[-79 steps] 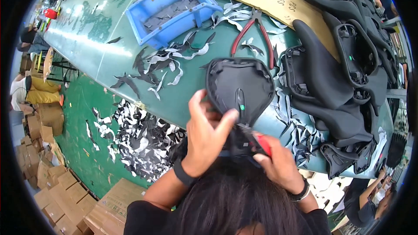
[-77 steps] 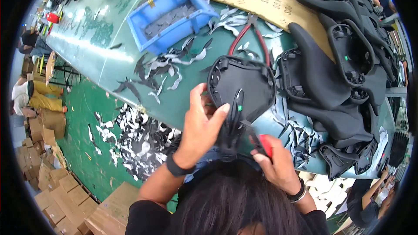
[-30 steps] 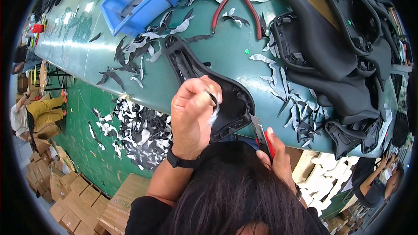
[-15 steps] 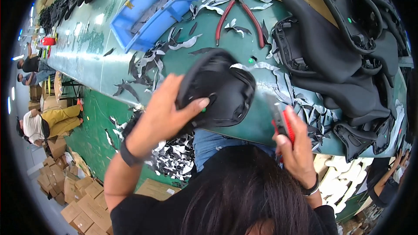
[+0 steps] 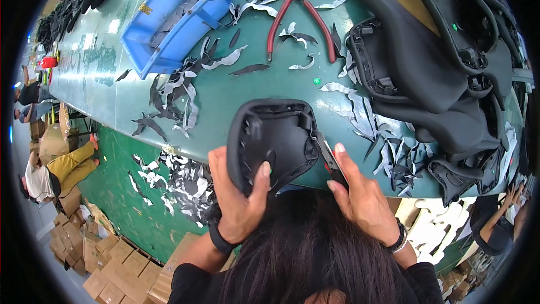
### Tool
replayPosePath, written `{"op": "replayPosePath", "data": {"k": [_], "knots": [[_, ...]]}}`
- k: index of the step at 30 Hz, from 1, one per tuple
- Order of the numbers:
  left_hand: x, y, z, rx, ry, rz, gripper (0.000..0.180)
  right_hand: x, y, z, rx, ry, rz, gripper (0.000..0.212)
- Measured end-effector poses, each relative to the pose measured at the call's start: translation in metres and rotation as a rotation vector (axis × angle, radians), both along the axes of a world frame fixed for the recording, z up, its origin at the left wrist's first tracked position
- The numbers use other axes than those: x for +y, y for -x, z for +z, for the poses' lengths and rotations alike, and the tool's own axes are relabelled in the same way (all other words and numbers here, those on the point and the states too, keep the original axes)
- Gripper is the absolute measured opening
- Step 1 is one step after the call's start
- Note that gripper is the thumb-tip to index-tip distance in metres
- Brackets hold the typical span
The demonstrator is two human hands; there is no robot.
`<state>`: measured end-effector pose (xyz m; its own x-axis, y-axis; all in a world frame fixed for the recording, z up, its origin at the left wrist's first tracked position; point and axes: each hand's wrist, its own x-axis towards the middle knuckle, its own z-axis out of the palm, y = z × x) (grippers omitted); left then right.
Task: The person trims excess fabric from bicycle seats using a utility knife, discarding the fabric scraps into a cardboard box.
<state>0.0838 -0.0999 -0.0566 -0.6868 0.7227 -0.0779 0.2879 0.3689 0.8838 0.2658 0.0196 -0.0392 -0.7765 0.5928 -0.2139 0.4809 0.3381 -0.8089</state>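
My left hand (image 5: 241,200) grips a black bike saddle (image 5: 284,129) by its near left rim, thumb pressed on the inside. The hollow underside faces up, and the saddle's near end is hidden by my hand and head. In my right hand (image 5: 363,200) is a red and black utility knife (image 5: 333,163). Its blade end meets the saddle's right rim; whether it is cutting in, I cannot tell. Other black saddles (image 5: 413,56) lie heaped on the right of the green table (image 5: 214,98).
Red-handled pliers (image 5: 295,19) and a blue bin (image 5: 180,19) lie beyond my hands. Black and white trimmed strips (image 5: 174,98) are scattered on the table, with more scraps (image 5: 188,188) on the floor. Cardboard boxes (image 5: 124,267) stand lower left. Other people are at both sides.
The saddle has come nearer to me and turned in my left hand. My right hand has brought the knife leftward to its rim. A loose strip now lies below the pliers.
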Motion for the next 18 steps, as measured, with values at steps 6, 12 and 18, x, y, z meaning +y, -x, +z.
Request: {"op": "replayPosePath", "data": {"k": [6,12,18], "knots": [[-0.013,-0.024,-0.004,0.137,0.035,0.050,0.050,-0.025,-0.023,0.014,-0.117,0.279,-0.048,0.070],[-0.010,-0.024,-0.007,0.391,-0.065,-0.061,0.050,0.014,0.037,0.005,0.250,0.114,-0.335,0.077],[-0.006,-0.015,-0.008,0.367,-0.088,0.051,0.047,0.016,0.057,0.008,0.114,0.264,-0.178,0.062]]}}
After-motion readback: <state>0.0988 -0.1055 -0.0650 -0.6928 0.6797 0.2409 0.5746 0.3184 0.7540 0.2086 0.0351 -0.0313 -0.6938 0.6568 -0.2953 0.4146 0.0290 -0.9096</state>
